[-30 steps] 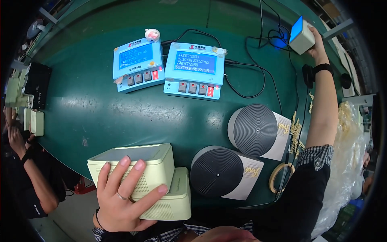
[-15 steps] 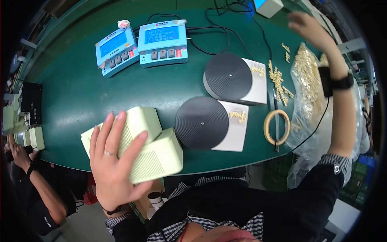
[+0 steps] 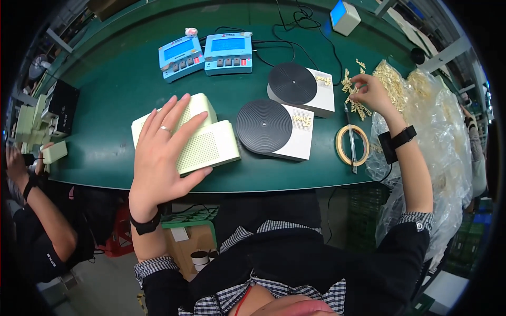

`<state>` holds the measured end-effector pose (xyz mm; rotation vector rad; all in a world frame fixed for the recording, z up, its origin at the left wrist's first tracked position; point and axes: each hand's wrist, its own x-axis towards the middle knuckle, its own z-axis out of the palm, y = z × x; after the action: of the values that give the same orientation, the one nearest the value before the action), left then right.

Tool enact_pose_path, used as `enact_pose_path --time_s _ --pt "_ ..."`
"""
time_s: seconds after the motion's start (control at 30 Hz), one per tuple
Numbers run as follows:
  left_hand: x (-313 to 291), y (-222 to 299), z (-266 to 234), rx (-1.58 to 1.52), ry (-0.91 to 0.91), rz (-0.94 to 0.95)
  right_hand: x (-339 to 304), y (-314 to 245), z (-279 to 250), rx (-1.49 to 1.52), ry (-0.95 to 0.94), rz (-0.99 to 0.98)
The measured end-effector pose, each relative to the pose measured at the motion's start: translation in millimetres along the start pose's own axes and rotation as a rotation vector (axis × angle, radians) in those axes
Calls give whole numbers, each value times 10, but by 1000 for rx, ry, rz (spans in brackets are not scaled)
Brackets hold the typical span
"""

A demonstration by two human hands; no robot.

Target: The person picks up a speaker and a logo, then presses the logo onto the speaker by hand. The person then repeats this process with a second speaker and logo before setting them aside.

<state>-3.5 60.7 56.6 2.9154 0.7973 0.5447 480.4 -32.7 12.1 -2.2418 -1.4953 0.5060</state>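
Note:
My left hand [image 3: 162, 150] lies spread over two pale green boxes with perforated grille faces, side by side near the table's front edge. The nearer green box [image 3: 211, 147] shows its grille below my fingers; the farther green box [image 3: 199, 108] is partly covered by them. At the right, my right hand [image 3: 373, 95] reaches over a small pile of gold script-shaped pieces [image 3: 360, 110]. Its thumb and index finger are bent, with a gap between them, and I see nothing held. Two white boxes with round black ribbed discs [image 3: 264, 125] [image 3: 293, 83] stand between my hands, each with a gold script piece.
A tape roll [image 3: 340, 150] with a pen-like tool across it lies near the right front edge. Beyond are clear bags of gold pieces [image 3: 390, 84]. Blue devices with screens [image 3: 228, 52] and cables stand at the back. Another person's hand [image 3: 17, 163] works at far left.
My right hand has come down from the far right to the gold pieces. My left hand stays spread on the green boxes. The whole view has shifted.

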Motion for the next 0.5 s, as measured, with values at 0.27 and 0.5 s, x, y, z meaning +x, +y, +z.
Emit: enact_pose_path --time_s 0.27,0.5 --pt "18 -5 15 -3 9 26 -8 241 -208 244 29 27" --pt "-53 9 -75 -5 10 3 -403 -523 -239 737 109 -90"
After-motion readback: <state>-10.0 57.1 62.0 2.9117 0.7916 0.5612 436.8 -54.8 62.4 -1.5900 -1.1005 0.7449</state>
